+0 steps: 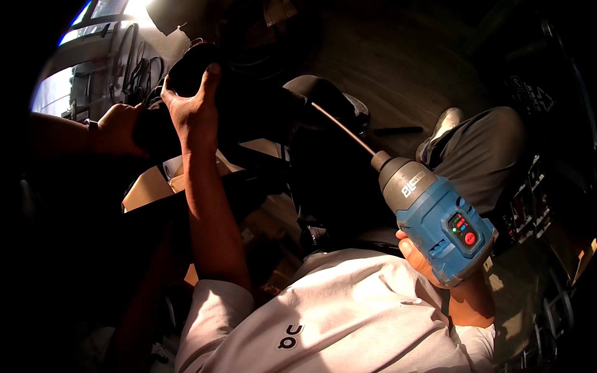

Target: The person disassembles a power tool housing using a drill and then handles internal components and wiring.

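Note:
My right hand (pixel 420 258) is wrapped round a blue and grey cordless impact driver (pixel 429 208), held at the right. Its long thin driver bit (pixel 342 128) points up and to the left, with its tip apart from anything I can make out. Small lights and a red button show on its rear panel. My left hand (pixel 194 115) reaches far forward at the upper left, thumb and fingers round a black rounded object (pixel 191 73). Deep shadow hides that object's kind and lower part.
Another person's hand (pixel 119 126), with a wristband, rests on dark material left of my left arm. Cardboard pieces (pixel 148 189) lie below it. Cables (pixel 134 68) hang at the far left. A shoe (pixel 446 124) and a dark bar (pixel 398 130) are on the floor.

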`<state>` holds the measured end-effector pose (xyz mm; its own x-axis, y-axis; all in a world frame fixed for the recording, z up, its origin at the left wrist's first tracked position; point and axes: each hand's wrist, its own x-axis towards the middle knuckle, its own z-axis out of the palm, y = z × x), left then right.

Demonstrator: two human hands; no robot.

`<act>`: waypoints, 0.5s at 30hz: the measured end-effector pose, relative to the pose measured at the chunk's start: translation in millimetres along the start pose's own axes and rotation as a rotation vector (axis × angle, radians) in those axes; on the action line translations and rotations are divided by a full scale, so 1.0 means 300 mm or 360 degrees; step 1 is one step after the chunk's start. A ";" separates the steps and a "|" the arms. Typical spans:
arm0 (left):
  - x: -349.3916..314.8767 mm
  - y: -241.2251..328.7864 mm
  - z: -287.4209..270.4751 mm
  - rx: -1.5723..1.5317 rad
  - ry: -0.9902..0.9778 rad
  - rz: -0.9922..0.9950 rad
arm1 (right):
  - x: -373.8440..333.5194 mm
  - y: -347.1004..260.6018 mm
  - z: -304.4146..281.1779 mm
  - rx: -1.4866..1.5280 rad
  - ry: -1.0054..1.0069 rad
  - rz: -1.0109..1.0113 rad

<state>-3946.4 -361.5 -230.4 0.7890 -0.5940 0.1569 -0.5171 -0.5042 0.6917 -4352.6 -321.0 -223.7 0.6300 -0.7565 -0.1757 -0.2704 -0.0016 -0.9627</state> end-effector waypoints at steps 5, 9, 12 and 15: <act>-0.012 0.008 -0.005 -0.0210 -0.0087 0.0031 | -0.054 0.147 0.003 -0.0182 -0.0280 -0.0265; -0.011 -0.002 -0.001 -0.0104 0.0011 0.0053 | -0.034 0.125 -0.012 -0.0237 -0.0407 -0.0229; 0.001 -0.014 0.002 -0.0123 -0.0012 0.0103 | -0.009 0.086 -0.012 0.0175 -0.0424 0.0062; -0.022 0.027 0.005 -0.0245 -0.0060 0.0031 | -0.026 0.090 -0.006 -0.0070 -0.0384 -0.0052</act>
<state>-3956.5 -362.6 -226.8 0.7649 -0.6272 0.1469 -0.4730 -0.3920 0.7890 -4366.0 -316.4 -247.9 0.7930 -0.5777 -0.1934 -0.2750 -0.0561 -0.9598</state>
